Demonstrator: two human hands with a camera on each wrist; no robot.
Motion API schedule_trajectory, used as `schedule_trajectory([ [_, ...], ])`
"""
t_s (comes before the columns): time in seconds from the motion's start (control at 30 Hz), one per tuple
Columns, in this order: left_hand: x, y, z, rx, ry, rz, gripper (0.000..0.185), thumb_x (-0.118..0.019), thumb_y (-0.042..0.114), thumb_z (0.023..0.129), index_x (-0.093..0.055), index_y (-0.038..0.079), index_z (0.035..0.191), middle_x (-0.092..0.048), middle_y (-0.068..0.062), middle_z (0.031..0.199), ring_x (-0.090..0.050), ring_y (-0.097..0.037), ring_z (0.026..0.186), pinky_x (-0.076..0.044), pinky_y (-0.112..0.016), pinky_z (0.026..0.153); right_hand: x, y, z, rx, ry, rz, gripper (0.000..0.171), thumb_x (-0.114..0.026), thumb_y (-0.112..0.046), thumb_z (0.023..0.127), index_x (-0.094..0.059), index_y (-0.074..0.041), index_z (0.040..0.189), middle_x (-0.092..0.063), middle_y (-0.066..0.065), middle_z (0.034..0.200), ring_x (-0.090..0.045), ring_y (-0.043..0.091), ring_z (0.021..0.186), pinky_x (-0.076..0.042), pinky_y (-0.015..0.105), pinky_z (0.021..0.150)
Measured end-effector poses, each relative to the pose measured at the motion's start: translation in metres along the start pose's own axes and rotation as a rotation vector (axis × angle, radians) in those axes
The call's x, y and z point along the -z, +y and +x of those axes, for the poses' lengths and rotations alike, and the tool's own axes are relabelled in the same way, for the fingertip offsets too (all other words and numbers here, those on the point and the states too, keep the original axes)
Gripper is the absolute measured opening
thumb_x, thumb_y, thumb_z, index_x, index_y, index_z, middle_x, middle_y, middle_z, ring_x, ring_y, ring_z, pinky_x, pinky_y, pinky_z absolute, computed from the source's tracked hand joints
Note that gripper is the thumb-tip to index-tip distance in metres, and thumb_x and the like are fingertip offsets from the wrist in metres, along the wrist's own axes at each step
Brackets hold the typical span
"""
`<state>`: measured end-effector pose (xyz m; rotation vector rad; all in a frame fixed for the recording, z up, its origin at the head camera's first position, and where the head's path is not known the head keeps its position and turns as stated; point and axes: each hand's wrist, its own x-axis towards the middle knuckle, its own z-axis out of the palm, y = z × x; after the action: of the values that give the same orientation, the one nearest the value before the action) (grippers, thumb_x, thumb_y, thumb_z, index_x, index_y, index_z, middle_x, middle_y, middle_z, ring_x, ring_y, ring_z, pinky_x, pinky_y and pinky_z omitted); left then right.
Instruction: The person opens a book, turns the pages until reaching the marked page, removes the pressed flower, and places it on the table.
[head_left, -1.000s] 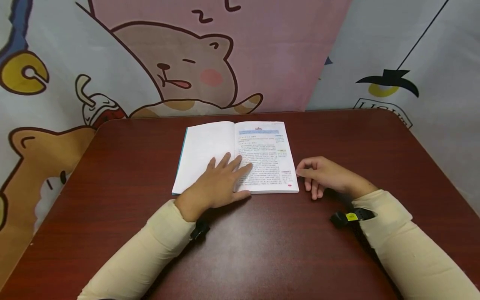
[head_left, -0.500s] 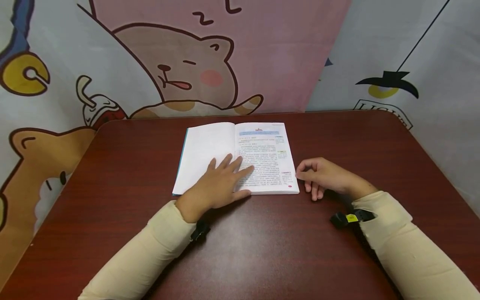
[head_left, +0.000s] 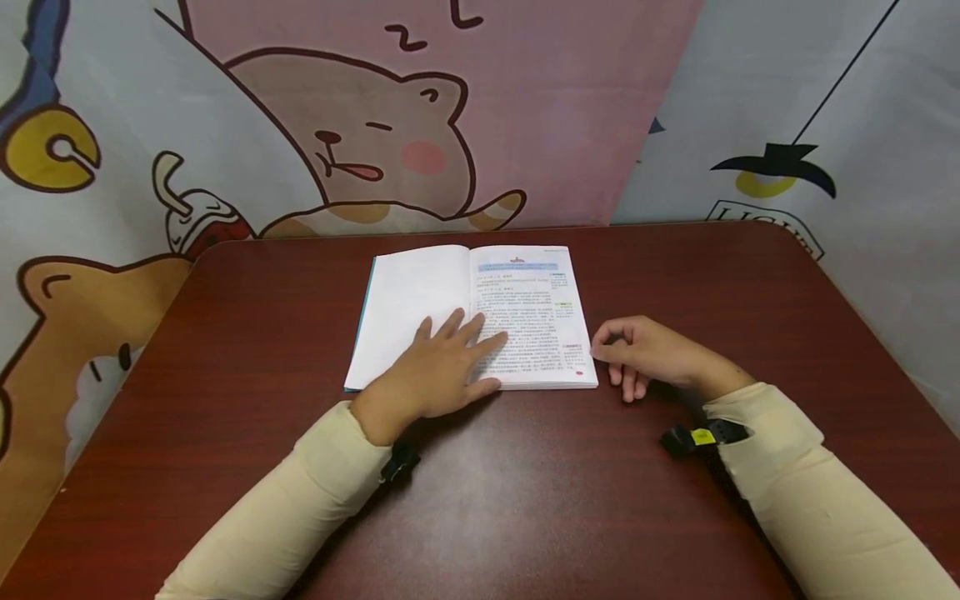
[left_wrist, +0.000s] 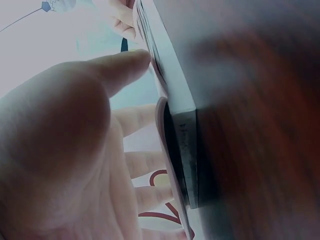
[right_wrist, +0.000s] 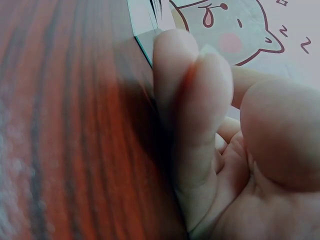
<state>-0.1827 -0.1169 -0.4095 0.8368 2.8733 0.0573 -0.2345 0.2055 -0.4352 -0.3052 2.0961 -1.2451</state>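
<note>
Dark red wood-grain table (head_left: 570, 500) carrying an open book (head_left: 525, 292) near its far middle, printed page on the right. Left hand (head_left: 438, 371) lies flat across the book's lower middle, fingers (head_left: 457, 321) straight and spread, pressing the pages down. Right hand (head_left: 648, 352) rests on the table just beside the book's lower right corner, fingers loosely curled; thumb and forefinger seem to meet, apparently holding nothing.
</note>
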Motion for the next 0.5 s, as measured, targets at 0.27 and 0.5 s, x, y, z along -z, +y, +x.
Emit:
schedule_trajectory([
  [0.27, 0.0001, 0.0005, 0.0006, 0.006, -0.009, 0.001, 0.064, -0.045, 0.057, 0.100, -0.031, 0.032, 0.158, -0.029, -0.010, 0.165, -0.021, -0.037, 0.153, -0.022, -0.068, 0.116, 0.0006, 0.0008, 0.0010, -0.011, -0.003, 0.019, 0.030, -0.056, -0.026, 0.103, -0.056, 0.001, 0.116, -0.060, 0.010, 0.069, -0.065, 0.020, 0.047, -0.054, 0.036, 0.046],
  [0.5, 0.0003, 0.0011, 0.0000, 0.004, -0.005, -0.006, 0.064, -0.046, 0.056, 0.100, -0.032, 0.031, 0.157, -0.030, -0.010, 0.164, -0.022, -0.037, 0.153, -0.021, -0.068, 0.116, 0.0003, -0.0003, 0.0010, -0.030, -0.001, 0.037, 0.030, -0.053, -0.026, 0.104, -0.056, 0.001, 0.117, -0.060, 0.009, 0.067, -0.064, 0.019, 0.046, -0.054, 0.035, 0.045],
])
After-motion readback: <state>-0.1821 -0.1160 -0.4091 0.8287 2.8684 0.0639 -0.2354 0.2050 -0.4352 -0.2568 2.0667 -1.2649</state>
